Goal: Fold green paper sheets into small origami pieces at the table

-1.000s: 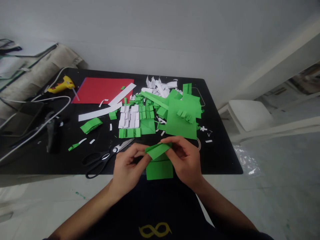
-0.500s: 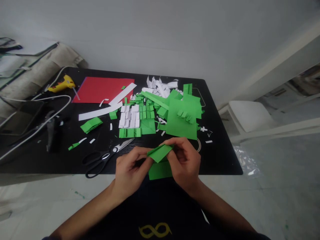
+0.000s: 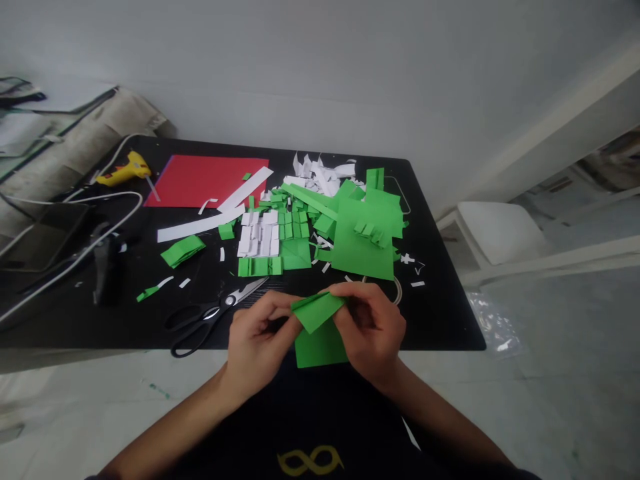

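Between my two hands is a green sheet of paper (image 3: 320, 347), its upper part folded over towards me near the table's front edge. My left hand (image 3: 264, 340) pinches the fold's left end between thumb and fingers. At the right end, my right hand (image 3: 370, 330) grips the same paper, with its index finger along the top crease and thumb underneath. Just left of my left hand lies a pair of black-handled scissors (image 3: 215, 312), blades apart. Beyond my hands are folded green paper pieces (image 3: 294, 227), folded white pieces (image 3: 259, 235) and a larger green sheet (image 3: 363, 257).
A red sheet (image 3: 205, 180) and a yellow glue gun (image 3: 129, 169) lie at the back left of the black table (image 3: 435, 313). White paper scraps (image 3: 325, 175) are heaped at the back. A white cable (image 3: 95, 247) crosses the left side. A white stool (image 3: 493, 230) stands right.
The folded flap has tilted and come slightly lower, and more of the green sheet below it shows. Both hands have shifted slightly apart, still holding the paper.
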Demonstrator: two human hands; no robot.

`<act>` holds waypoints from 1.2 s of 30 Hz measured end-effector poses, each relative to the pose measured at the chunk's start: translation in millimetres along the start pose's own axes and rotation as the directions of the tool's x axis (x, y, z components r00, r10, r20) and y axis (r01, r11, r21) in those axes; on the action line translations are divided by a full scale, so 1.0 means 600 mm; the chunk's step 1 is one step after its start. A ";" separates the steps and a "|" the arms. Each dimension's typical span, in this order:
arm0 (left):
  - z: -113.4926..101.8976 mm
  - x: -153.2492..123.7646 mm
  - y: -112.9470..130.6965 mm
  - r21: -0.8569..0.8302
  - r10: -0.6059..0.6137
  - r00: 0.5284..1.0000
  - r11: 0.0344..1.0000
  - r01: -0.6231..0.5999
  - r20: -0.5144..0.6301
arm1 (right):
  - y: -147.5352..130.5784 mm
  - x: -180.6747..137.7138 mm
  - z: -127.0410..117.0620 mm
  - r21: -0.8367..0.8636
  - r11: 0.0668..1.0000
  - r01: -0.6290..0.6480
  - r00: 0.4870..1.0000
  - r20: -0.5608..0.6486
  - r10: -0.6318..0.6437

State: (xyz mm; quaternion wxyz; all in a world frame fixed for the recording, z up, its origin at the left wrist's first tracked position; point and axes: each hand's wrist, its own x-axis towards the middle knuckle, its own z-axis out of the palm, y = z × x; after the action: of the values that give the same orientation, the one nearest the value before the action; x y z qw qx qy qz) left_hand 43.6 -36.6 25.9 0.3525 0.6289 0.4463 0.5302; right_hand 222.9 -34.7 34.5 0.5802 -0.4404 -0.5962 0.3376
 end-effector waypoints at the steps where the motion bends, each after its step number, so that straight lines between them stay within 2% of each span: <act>1: -0.001 -0.001 -0.001 -0.007 -0.009 1.000 1.000 0.009 0.005 | 0.000 0.001 -0.003 0.042 0.999 -0.021 1.000 0.024 0.020; 3: -0.002 0.000 -0.001 -0.012 -0.015 1.000 1.000 0.015 0.011 | -0.001 0.006 -0.010 0.169 0.976 -0.135 0.988 0.103 0.118; 5: -0.003 0.002 0.000 -0.003 -0.005 1.000 1.000 0.005 0.000 | -0.003 0.016 -0.015 0.272 0.915 -0.298 0.948 0.198 0.250; 7: -0.003 0.005 0.002 0.015 0.008 1.000 1.000 -0.008 -0.007 | -0.006 0.028 -0.017 0.276 0.862 -0.426 0.898 0.249 0.364; 9: -0.003 0.008 0.004 0.029 0.021 1.000 0.999 -0.021 0.001 | -0.011 0.039 -0.017 0.213 0.853 -0.476 0.871 0.249 0.424; 13: -0.003 0.007 0.006 0.034 0.012 1.000 0.999 -0.013 0.023 | -0.015 0.044 -0.012 0.156 0.878 -0.452 0.883 0.213 0.417; 18: -0.004 0.004 0.001 -0.012 -0.074 0.997 0.997 0.074 0.031 | -0.014 0.038 -0.009 0.111 0.908 -0.404 0.911 0.146 0.387; 24: -0.005 0.004 0.000 -0.093 -0.187 0.980 0.977 0.193 0.067 | -0.016 0.042 -0.012 0.110 0.918 -0.380 0.914 0.200 0.354; 29: -0.004 0.008 0.004 -0.067 -0.165 0.985 0.983 0.169 0.054 | -0.014 0.043 -0.014 0.084 0.920 -0.384 0.911 0.197 0.362; 36: 0.000 0.010 0.008 -0.013 -0.080 0.994 0.997 0.082 0.073 | -0.011 0.047 -0.014 0.028 0.940 -0.339 0.910 0.263 0.320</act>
State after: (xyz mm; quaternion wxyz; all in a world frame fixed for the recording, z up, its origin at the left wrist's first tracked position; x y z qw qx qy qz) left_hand 44.5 -33.0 32.4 0.3944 0.6262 0.4543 0.4959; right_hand 232.2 -12.3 52.8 0.4494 -0.4662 -0.5699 0.5060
